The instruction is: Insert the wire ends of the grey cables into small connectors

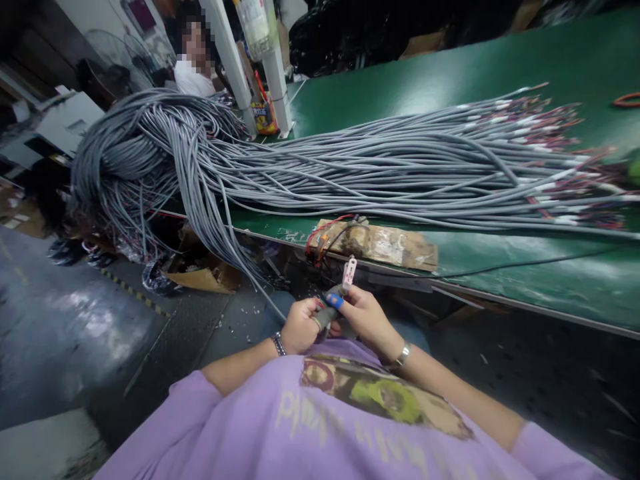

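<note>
My left hand (pixel 301 327) is closed in front of my body, its fingers pinching a grey cable with thin coloured wires at its end. A grey cable (pixel 273 304) runs into this hand from the hanging bundle. Close against it, my right hand (pixel 369 319) is also closed, with a blue wrap (pixel 335 301) on its thumb. A small whitish strip with reddish marks (pixel 350 272) sticks up from its fingers. Between both hands is a thick dark grey-green piece (pixel 326 316), partly covered by fingers; I cannot make out its kind.
Many grey cables (pixel 350 167) lie along the green table (pixel 525 267), their stripped ends to the right. Others drape over the left edge. A wooden block (pixel 400 247) with red and black leads sits at the front edge. A person (pixel 195 73) is behind; an open carton (pixel 205 279) is below.
</note>
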`<state>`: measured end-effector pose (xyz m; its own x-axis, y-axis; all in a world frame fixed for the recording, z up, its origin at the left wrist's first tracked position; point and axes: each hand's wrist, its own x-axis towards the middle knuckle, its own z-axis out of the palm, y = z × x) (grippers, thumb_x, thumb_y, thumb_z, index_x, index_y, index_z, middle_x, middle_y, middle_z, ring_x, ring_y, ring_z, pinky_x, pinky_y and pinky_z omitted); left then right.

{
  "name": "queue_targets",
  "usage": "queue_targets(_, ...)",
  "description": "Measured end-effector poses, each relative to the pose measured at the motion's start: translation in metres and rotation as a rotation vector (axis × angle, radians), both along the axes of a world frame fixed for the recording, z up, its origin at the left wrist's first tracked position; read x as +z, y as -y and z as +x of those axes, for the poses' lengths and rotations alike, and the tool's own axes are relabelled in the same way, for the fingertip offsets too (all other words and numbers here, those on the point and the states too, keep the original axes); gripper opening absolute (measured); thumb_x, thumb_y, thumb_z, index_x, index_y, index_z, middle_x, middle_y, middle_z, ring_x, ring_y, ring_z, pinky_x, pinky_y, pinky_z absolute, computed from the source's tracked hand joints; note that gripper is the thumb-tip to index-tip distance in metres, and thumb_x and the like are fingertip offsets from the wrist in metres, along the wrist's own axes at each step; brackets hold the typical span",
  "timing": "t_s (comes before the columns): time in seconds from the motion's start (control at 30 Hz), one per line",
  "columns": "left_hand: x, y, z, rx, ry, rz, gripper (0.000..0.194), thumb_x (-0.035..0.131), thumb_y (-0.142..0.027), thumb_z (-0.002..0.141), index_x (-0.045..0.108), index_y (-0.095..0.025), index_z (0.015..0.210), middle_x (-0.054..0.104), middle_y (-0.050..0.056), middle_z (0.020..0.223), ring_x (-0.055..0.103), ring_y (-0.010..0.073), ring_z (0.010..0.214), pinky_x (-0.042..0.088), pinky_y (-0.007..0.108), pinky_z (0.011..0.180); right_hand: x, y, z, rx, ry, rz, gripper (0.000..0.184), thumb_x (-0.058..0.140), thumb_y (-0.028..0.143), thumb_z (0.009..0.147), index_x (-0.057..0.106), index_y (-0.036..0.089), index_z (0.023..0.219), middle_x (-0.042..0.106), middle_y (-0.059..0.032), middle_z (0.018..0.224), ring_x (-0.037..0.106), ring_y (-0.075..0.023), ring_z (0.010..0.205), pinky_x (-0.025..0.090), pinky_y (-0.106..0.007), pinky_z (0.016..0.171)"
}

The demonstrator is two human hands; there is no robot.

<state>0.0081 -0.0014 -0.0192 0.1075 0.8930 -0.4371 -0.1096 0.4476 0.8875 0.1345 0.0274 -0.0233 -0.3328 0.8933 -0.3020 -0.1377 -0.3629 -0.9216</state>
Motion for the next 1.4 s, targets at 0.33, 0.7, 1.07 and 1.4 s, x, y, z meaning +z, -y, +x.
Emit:
queue_targets(0.33,-0.009,0.000,0.001,0.212,0.076,-0.037,0.057,0.079,-0.063,0.044,0.054,-0.017,0.065,0.062,0.001,0.048,0.061,0.0170,0.044,0.049,0.029,0.049,-0.003,-0.001,0.006,-0.128,0.104,0.086,0.046,0.069,0.064,0.059,0.053,0.021,0.064,0.050,0.0035,0.052,0.040,-0.0116,0.049,0.034,-0.027,0.048)
queue_targets(0.7,-0.004,-0.001,-0.001,0.054,0.071,-0.078,0.053,0.082,-0.058,0.046,0.055,-0.015,0.061,0.060,0.002,0.047,0.061,0.0162,0.046,0.048,0.028,0.050,-0.005,-0.004,0.004,-0.016,-0.101,-0.132,0.043,0.076,0.056,0.057,0.054,0.020,0.065,0.046,0.0064,0.044,0.038,-0.0080,0.039,0.028,-0.024,0.043)
queue_targets(1.07,-0.006,0.000,0.000,0.111,0.078,-0.066,0.057,0.080,-0.063,0.044,0.055,-0.015,0.063,0.060,0.001,0.046,0.059,0.0160,0.041,0.049,0.028,0.046,-0.005,-0.006,0.009,-0.162,-0.050,-0.097,0.042,0.075,0.056,0.058,0.057,0.019,0.064,0.046,0.0063,0.052,0.036,-0.0076,0.047,0.031,-0.023,0.046)
queue_targets(1.4,-0.005,0.000,-0.001,0.080,0.056,-0.077,0.055,0.081,-0.060,0.044,0.054,-0.015,0.061,0.060,0.002,0.046,0.059,0.0153,0.042,0.043,0.025,0.045,0.000,-0.002,0.013,0.008,-0.167,-0.110,0.037,0.079,0.044,0.058,0.062,0.018,0.076,0.059,0.0028,0.055,0.049,-0.0093,0.048,0.035,-0.024,0.047)
